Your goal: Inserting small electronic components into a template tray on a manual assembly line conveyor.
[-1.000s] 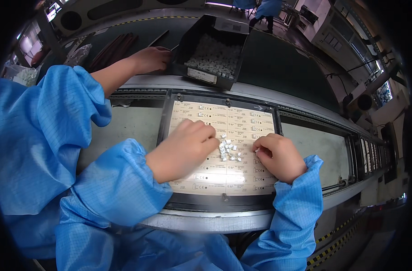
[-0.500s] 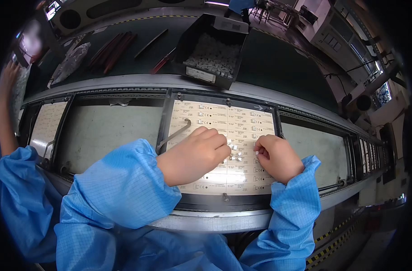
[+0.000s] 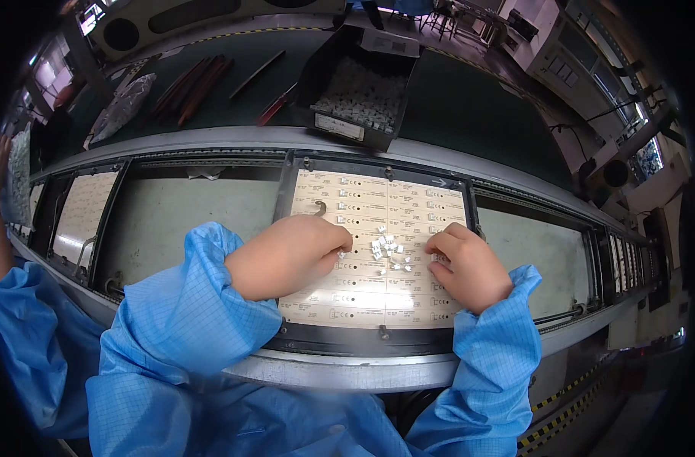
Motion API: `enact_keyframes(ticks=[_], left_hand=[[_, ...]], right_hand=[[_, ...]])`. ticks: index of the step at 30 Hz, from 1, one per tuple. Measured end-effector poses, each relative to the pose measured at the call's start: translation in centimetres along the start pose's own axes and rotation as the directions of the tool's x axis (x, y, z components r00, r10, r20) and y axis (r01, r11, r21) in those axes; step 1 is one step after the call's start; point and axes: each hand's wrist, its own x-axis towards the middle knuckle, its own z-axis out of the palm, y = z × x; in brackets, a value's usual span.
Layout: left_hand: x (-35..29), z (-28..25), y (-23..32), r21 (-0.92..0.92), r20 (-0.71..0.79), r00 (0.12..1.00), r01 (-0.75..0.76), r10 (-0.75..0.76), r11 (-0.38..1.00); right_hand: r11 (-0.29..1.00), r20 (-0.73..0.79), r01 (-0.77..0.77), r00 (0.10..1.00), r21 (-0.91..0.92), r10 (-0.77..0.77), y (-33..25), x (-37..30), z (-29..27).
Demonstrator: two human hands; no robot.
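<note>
A cream circuit board panel (image 3: 363,298) lies in a black frame on the rail in front of me. Loose small white connectors (image 3: 388,247) are heaped at its middle, and others sit in rows on its upper part. My left hand (image 3: 286,255) is over the panel's left half, thumb and forefinger pinching a white connector (image 3: 341,256) that shows at the fingertips. My right hand (image 3: 471,263) is at the panel's right column, fingers curled, with a gap between thumb and forefinger and no connector visible there. A bent metal clip (image 3: 321,206) pokes out beyond my left hand.
A black bin (image 3: 374,139) of white connectors stands beyond the rail on the dark green surface. Dark red sticks (image 3: 203,90), a red-handled tool (image 3: 275,107) and a clear plastic bag (image 3: 123,108) lie to its left. At far left is another person's blue sleeve (image 3: 35,335).
My left hand has moved left from the connector heap, uncovering it. My right hand's thumb and forefinger have parted, and the connector between them no longer shows. The other person's arm has shifted left.
</note>
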Motion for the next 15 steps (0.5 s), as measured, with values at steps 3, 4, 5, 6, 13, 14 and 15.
enact_keyframes(ticks=[3,4,5,6,13,14,15], left_hand=[[-0.3,0.2,-0.7,0.06,-0.06,0.99,-0.127,0.13,0.99],[-0.3,0.3,-0.8,0.06,-0.059,0.99,-0.126,0.129,0.99],[-0.2,0.3,-0.8,0.097,-0.063,0.987,-0.139,0.145,0.986],[-0.2,0.4,-0.8,0.134,-0.066,0.985,-0.152,0.162,0.979],[0.3,1.5,-1.4,0.243,-0.078,0.98,-0.159,0.182,0.957],[0.3,1.6,-1.3,0.242,-0.09,0.981,-0.145,0.171,0.959],[0.4,1.6,-1.3,0.241,-0.101,0.982,-0.133,0.161,0.961]], right_hand=[[0.997,0.019,0.033,0.999,0.066,-0.034,-1.3,0.0,-0.3],[0.992,0.059,0.036,0.997,0.117,-0.043,-1.7,0.0,-0.2],[0.992,0.06,0.035,0.997,0.118,-0.043,-2.0,0.0,0.2],[0.994,0.064,0.038,0.997,0.098,-0.044,-2.1,0.1,0.7],[0.994,0.045,0.012,0.999,0.112,-0.017,-2.6,0.1,1.6],[0.993,0.044,0.009,0.999,0.114,-0.014,-2.6,0.0,1.5],[0.994,0.021,0.011,1.0,0.112,-0.014,-2.7,0.0,1.4]])
